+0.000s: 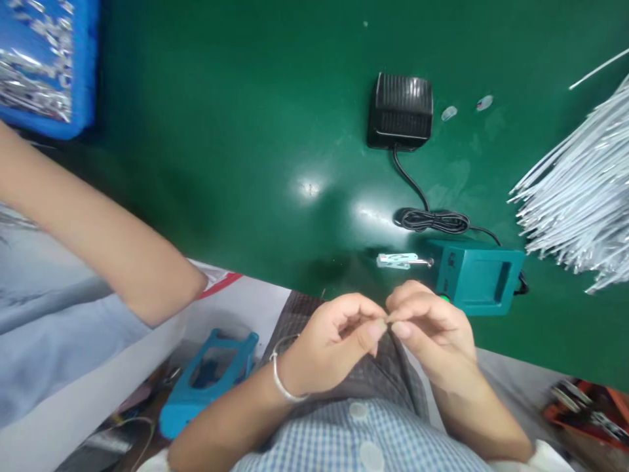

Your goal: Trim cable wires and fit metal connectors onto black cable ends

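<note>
One left hand [339, 341], one right hand [432, 328], one teal box [479, 275]

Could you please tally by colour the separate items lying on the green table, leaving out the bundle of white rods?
Black pedal: 1
Teal box: 1
Blue bin: 1
Clear small pieces: 2
Pale clip: 1
Total: 6

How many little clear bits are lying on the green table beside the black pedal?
2. One clear bit lies just right of the black pedal; the other clear bit lies a little further right. Others may be hidden beneath the white strips.
</note>
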Demonstrator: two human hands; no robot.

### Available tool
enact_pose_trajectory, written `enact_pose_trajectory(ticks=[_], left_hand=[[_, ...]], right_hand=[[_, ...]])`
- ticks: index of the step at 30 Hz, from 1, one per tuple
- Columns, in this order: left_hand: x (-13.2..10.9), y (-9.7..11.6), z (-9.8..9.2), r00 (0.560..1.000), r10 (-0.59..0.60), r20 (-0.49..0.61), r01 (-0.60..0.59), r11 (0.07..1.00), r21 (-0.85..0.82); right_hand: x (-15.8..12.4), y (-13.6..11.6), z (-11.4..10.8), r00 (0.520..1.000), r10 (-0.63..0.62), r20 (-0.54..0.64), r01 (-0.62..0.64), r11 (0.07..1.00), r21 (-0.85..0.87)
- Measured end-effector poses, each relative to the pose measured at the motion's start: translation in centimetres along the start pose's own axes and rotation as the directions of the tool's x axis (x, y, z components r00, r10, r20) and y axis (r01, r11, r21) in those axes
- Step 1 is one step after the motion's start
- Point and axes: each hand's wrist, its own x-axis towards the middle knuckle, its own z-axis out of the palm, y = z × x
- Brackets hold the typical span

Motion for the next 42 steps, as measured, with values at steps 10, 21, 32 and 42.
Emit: enact_pose_trajectory(ticks=[10,21,32,42], left_hand=[[-0.7,0.8,-0.4,0.868,0.442,0.228,-0.497,0.759,0.420],[-1.6,0.7,-0.1,0.820,0.547,0.167,-0.418,0.374,0.828],[-2.0,0.2,-0.1,0.855,0.514,0.069,-0.398,0.565,0.723],[-1.2,0.8,-0.6,0.964,0.235,0.128,-0.265,0.910,0.319]], right_hand=[[-0.9,-1.6,0.2,0.992,0.076,0.101,-0.095,0.974,0.207],[-2.0,0.7,1.3,0.982,-0.111,-0.154,0.093,0.989,-0.117],[-0.9,-0.9,-0.3,0.997,-0.029,0.075,0.039,0.990,-0.138],[-0.2,-1.0,0.3,0.966,-0.245,0.087,0.256,0.956,-0.144]])
